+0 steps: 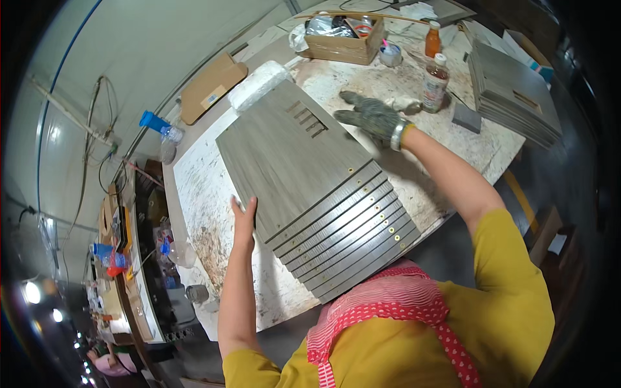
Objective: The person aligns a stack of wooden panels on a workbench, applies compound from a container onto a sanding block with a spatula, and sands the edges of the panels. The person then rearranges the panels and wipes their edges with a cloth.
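Note:
A stack of grey wood-grain panels [284, 155] lies on the table, stepped toward me so that their near edges show, with small brass-coloured fittings along them. The top panel has a group of short dark slots near its far right corner. My bare left hand [244, 216] is at the left edge of the stack, fingers stretched and apart; part of it is hidden by the panel edge. My right hand [375, 118], in a grey work glove, is off the stack's far right side, fingers spread and nothing in them.
The stained white table [194, 174] carries a cardboard box [343, 48] of odds and ends, a bottle of clear liquid [435, 84], an orange bottle [433, 40] and a dark grey block [466, 118]. More grey panels [514, 90] are piled at the right. White foam wrap [259, 86] lies behind the stack.

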Available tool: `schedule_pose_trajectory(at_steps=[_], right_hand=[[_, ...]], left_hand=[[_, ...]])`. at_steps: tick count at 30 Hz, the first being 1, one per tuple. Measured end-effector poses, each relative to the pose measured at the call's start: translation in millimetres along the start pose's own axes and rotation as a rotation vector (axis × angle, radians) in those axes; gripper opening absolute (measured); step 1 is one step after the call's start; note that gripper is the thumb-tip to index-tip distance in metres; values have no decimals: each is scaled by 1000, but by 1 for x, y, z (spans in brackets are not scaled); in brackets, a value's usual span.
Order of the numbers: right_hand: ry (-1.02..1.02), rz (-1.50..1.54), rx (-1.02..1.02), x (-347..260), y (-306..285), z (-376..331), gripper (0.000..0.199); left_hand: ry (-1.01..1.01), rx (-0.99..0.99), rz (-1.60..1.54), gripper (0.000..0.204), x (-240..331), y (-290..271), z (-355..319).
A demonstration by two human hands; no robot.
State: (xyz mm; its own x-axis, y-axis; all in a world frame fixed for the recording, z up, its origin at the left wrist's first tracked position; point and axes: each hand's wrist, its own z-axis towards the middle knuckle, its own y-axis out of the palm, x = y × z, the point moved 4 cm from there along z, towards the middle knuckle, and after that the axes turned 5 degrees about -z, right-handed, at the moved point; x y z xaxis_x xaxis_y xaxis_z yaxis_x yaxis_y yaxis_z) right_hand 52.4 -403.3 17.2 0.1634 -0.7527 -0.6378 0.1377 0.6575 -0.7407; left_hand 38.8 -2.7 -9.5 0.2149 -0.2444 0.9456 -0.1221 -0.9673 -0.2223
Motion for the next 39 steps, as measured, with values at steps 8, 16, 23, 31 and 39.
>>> schedule_pose_trajectory(at_steps=[8, 16, 23, 31, 39], right_hand=[[185, 742, -282, -7, 68, 23, 90], [228, 645, -270, -25, 42, -62, 91], [217, 375, -388, -27, 20, -60, 88], [-272, -316, -54, -71, 48, 107, 66], [-218, -356, -323, -58, 93, 183, 60]], left_hand=[[-353, -44, -425, 68, -6, 21, -40], [-322, -20, -303, 69, -17, 31, -110], [-48, -123, 448, 78, 6, -31, -92], [497, -37, 729, 54, 119, -3, 169], [-381, -508, 574, 77, 76, 38, 211]])
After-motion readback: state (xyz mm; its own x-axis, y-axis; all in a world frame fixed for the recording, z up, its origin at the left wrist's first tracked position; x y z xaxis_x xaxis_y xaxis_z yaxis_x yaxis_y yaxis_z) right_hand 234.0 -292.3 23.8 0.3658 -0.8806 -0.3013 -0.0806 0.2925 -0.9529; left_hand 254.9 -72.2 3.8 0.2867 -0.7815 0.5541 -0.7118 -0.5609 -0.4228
